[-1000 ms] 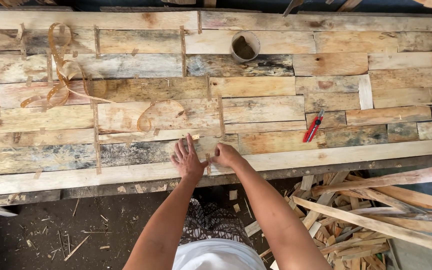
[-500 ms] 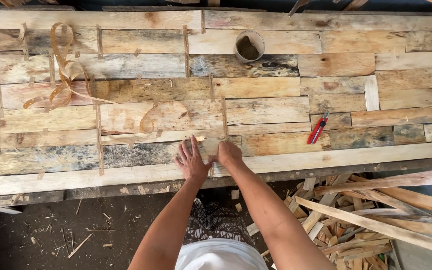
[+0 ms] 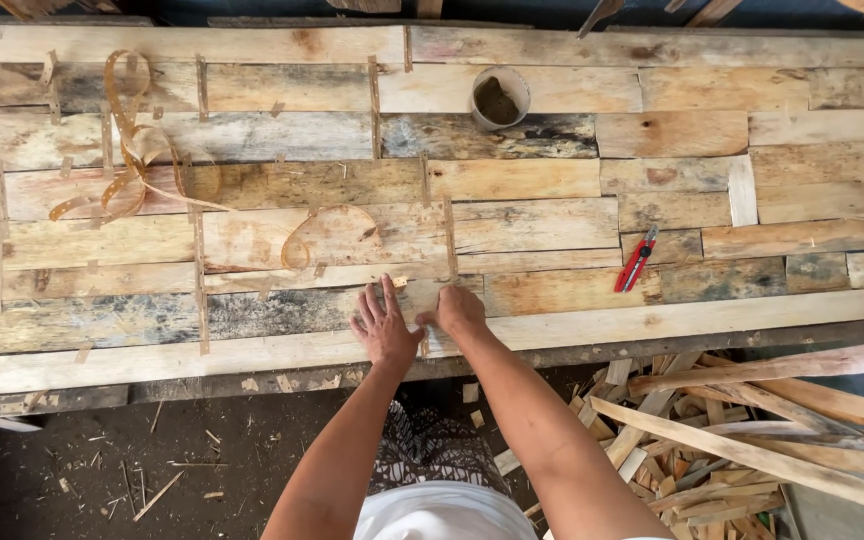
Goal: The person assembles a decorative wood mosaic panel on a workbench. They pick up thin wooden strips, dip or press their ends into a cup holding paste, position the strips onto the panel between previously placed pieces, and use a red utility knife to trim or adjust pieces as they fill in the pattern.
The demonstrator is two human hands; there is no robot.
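A big panel of patchwork wooden planks (image 3: 512,190) lies flat in front of me. My left hand (image 3: 384,325) rests flat on the near planks with its fingers spread. My right hand (image 3: 455,310) sits right beside it, fingers curled down against a thin upright wood strip (image 3: 449,240) at a plank joint. I cannot tell if the right hand pinches anything. Both hands are close to the panel's front edge (image 3: 252,355).
A round tin cup (image 3: 499,97) stands on the far planks. A red utility knife (image 3: 636,261) lies to the right of my hands. Curled veneer strips (image 3: 132,160) lie at the left. Scrap wood offcuts (image 3: 742,430) pile on the floor at lower right.
Both hands stay at the same joint near the front edge; the view has shifted slightly. The right hand's fingers have curled down a little more.
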